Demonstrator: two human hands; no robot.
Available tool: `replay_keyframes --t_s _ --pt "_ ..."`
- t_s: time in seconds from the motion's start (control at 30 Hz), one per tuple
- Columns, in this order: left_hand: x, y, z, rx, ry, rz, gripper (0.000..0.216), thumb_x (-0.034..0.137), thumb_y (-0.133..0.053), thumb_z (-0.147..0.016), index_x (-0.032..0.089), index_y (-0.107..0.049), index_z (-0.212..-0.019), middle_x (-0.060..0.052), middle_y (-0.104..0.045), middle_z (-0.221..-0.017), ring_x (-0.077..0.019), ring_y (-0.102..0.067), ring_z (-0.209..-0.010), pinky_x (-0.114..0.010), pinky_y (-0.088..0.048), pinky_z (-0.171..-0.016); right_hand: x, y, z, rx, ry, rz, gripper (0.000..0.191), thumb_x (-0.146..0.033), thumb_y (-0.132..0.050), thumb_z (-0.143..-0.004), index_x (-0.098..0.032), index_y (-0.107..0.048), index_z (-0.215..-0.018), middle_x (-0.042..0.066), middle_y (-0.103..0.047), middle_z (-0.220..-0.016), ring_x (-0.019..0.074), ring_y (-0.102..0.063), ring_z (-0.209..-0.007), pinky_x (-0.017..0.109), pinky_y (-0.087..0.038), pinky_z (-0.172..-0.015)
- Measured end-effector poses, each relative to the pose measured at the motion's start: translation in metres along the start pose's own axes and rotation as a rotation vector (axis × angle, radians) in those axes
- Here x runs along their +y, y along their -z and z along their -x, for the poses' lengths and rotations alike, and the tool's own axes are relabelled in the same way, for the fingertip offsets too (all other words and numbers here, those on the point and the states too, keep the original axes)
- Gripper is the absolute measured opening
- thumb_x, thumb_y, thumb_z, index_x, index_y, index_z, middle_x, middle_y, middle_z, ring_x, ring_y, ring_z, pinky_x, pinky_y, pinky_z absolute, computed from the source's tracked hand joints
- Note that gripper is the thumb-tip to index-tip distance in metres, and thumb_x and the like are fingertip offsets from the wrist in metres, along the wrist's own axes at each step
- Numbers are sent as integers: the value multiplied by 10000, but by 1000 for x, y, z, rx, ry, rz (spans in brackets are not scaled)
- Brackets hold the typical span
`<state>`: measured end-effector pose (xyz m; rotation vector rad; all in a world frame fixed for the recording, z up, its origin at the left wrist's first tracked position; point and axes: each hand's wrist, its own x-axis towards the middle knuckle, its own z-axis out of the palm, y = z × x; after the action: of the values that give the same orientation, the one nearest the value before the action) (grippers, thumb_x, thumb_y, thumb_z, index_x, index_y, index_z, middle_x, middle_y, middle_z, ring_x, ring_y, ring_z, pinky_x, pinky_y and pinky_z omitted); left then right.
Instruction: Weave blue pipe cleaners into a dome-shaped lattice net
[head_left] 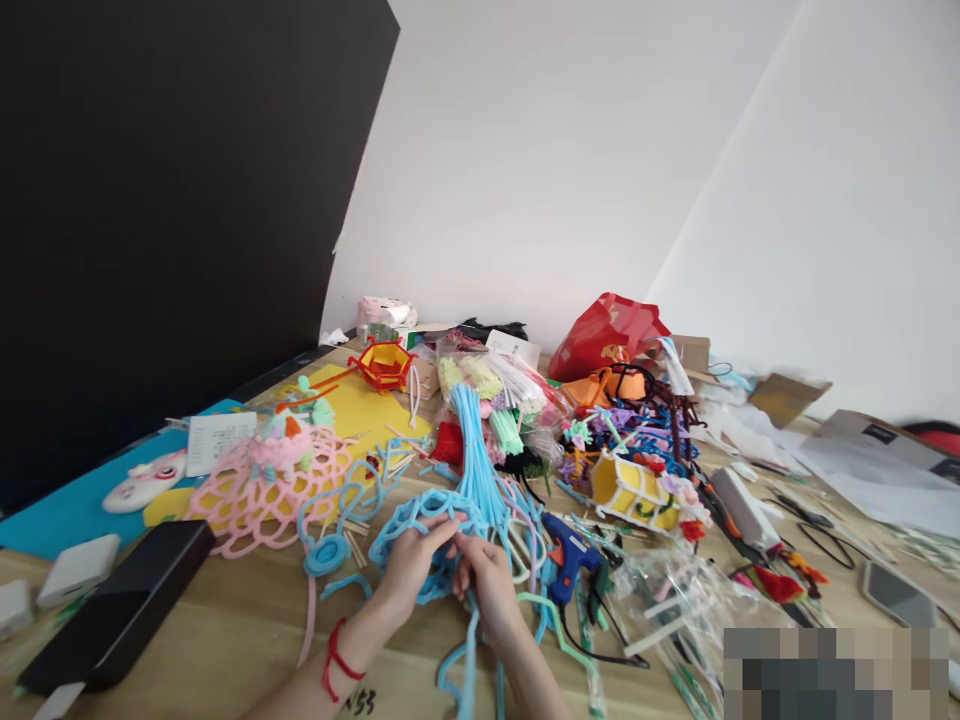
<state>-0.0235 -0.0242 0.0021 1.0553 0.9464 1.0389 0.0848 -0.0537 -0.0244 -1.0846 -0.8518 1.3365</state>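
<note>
Glue gun (568, 560) beside right hand (487, 580); it and left hand (409, 565) pinch blue weave (420, 508).

Dark handwritten marks on the wooden table (225, 630), just below the left hand (409, 565), read about like "N53". Print on the white paper slip (217, 440), far left of this hand, is unreadable.

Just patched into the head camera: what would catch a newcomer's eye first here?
The left hand and right hand pinch a light-blue pipe-cleaner weave at the centre front of the table. A pink lattice lies to its left, a blue glue gun just to its right, and a red bag stands at the back.
</note>
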Motion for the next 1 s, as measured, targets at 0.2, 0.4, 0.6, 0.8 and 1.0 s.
replay_keyframes --t_s 0.2,0.4,0.6,0.8,1.0 --pt "2 -2 4 20 10 -8 268 349 -667 -657 158 -752 -824 -84 -744 -907 -276 -634 -968 -343 -469 -879 -3 -1 8 6 126 345 412 -510 -509 -795 -180 -485 -548 -64 -384 -397 86 -355 -383 214 -251 -404" --pt "0 -5 5 14 16 8 221 307 -668 -661 181 -761 -817 -64 -752 -911 -268 -648 -961 -349 -461 -919 -8 0 14 -59 268 487 390 -454 -469 -853 -172 -475 -583 -52 -374 -518 84 -319 -494 215 -238 -465" --pt "0 -6 4 4 26 -45 249 347 -651 -672 178 -757 -821 -61 -751 -899 -279 -639 -966 -366 -452 -925 -22 7 17 -189 142 274 443 -542 -543 -800 -148 -584 -603 -56 -419 -376 64 -336 -343 201 -225 -387" --pt "2 -12 3 -29 -5 -19 287 407 -664 -670 172 -744 -814 -62 -746 -838 -282 -635 -930 -359 -460 -877 -35 7 20 -122 118 -16 392 -534 -591 -756 -168 -633 -622 -71 -391 -345 61 -304 -314 205 -235 -379" --pt "4 -11 4 -52 -68 -48 249 412 -671 -675 173 -727 -720 -36 -716 -719 -236 -630 -791 -313 -474 -787 -39 4 18 -71 159 -115 294 -476 -595 -745 -188 -565 -688 -51 -488 -481 101 -473 -371 222 -344 -413"
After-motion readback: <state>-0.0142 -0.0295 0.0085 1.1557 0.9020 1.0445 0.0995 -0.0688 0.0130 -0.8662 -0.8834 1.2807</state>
